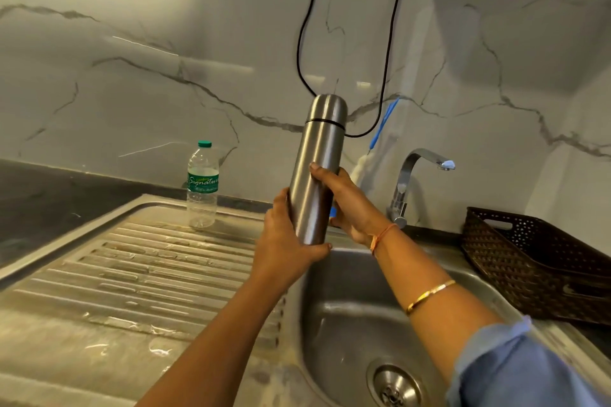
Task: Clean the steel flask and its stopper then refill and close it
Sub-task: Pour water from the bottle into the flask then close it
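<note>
Head view: we found the steel flask [317, 172] held nearly upright, leaning slightly to the right, above the rear left edge of the sink basin [344, 311], with its domed cap [327, 107] seated on top. The left hand [284, 241] gripped the flask's lower end, thumb across the base. The right hand [347, 205] was wrapped round the body just above it. A plastic water bottle [202, 185] stood capped at the back of the ribbed drainboard [132, 274], well apart from the flask. The tap [413, 175] stood behind the basin, and a brown woven basket [529, 261] sat to its right.
</note>
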`<state>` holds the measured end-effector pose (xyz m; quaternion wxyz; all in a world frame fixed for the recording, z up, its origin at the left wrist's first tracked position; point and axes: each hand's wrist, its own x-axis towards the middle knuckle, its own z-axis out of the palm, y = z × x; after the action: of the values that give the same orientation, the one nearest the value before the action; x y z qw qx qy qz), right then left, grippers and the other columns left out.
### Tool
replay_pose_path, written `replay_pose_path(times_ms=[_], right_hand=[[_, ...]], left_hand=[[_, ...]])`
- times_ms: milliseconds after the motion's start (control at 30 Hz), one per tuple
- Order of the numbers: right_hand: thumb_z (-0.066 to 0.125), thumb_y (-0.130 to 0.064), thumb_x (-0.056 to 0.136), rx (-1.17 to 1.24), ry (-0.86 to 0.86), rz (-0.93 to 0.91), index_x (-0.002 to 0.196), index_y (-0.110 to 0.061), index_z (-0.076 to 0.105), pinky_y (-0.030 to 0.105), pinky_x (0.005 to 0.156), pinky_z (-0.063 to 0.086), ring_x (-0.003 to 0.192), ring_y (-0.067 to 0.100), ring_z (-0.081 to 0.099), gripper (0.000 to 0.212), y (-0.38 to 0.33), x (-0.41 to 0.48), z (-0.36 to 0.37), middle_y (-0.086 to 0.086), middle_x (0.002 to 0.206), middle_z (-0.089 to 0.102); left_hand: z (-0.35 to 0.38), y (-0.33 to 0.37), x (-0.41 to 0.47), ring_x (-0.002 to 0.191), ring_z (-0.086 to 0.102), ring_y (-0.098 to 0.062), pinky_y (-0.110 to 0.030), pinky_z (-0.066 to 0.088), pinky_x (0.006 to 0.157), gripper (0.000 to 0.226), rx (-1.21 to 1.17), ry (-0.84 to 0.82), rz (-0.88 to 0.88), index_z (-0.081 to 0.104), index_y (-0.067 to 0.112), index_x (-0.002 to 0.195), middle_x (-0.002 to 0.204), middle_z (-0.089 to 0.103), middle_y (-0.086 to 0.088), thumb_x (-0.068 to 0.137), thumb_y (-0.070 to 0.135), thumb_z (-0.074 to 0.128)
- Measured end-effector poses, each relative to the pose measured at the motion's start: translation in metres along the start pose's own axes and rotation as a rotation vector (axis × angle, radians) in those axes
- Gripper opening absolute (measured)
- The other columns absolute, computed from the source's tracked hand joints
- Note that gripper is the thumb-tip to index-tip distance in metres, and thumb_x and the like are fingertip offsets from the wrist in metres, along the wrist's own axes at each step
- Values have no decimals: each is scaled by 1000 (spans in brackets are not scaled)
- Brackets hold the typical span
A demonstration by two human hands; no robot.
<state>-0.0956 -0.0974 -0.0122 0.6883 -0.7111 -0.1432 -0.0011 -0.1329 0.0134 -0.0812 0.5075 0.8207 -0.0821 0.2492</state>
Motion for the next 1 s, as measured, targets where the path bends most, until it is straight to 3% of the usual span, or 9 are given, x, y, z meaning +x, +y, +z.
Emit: replay_pose_path(times_ms=[133,267,400,500,567,700,800,933,1000], right_hand=[[68,-36,82,289,94,10,131,-13,46,42,85,55,101,25,63,59,4,6,6,12,115,62],[72,-32,72,420,169,-54,128,-8,50,40,80,56,91,25,64,64,10,14,9,12,99,63],[71,-33,64,443,216,-62,127,-8,51,43,84,54,93,27,60,71,21,25,6,12,98,60],[67,-27,71,482,194,-75,110,-10,59,34,69,52,81,20,56,44,27,35,3,6,85,57],[64,-25,76,510,159,-76,96,-15,60,30,63,51,75,17,55,22,33,42,4,4,79,56],[64,-28,78,446,73,23,107,-16,58,47,92,48,96,27,54,32,36,60,7,10,98,54],[58,-27,88,359,20,101,110,-14,56,51,93,48,105,31,56,25,41,72,10,13,103,57],[59,-27,89,352,95,75,113,-12,54,38,75,54,85,22,63,29,48,83,19,8,92,62],[64,-28,85,323,143,58,123,-10,49,40,75,54,90,24,63,45,52,92,22,11,101,62]], left_hand=[[3,3,-4,112,51,-27,-39,52,90,104,237,125,84,8,35,144,135,33,-7,70,29,81],[4,-11,-3,114,50,-25,-41,53,88,101,168,131,178,7,41,132,135,35,-8,67,30,84],[-14,-29,7,102,50,-7,-14,47,78,105,-213,-62,59,7,37,138,118,39,4,67,32,84],[-25,-48,17,102,60,-17,-30,55,85,107,-433,-297,-217,28,30,138,118,52,-1,51,52,86],[-23,-59,19,100,64,-18,-33,57,84,98,-444,-335,-241,45,20,132,115,60,-4,48,54,81],[-18,-70,20,88,64,-6,-12,51,67,53,-408,-166,-205,53,24,115,101,63,6,70,26,83],[-15,-84,21,85,64,-4,-10,49,64,54,-371,-63,-214,54,25,112,101,66,3,67,23,84],[-7,-88,22,97,62,-9,-14,51,76,72,-208,-59,-192,48,22,127,115,62,1,67,36,84],[-2,-89,23,111,58,-16,-29,51,91,81,-60,-79,-200,40,23,137,128,57,-2,70,46,79]])
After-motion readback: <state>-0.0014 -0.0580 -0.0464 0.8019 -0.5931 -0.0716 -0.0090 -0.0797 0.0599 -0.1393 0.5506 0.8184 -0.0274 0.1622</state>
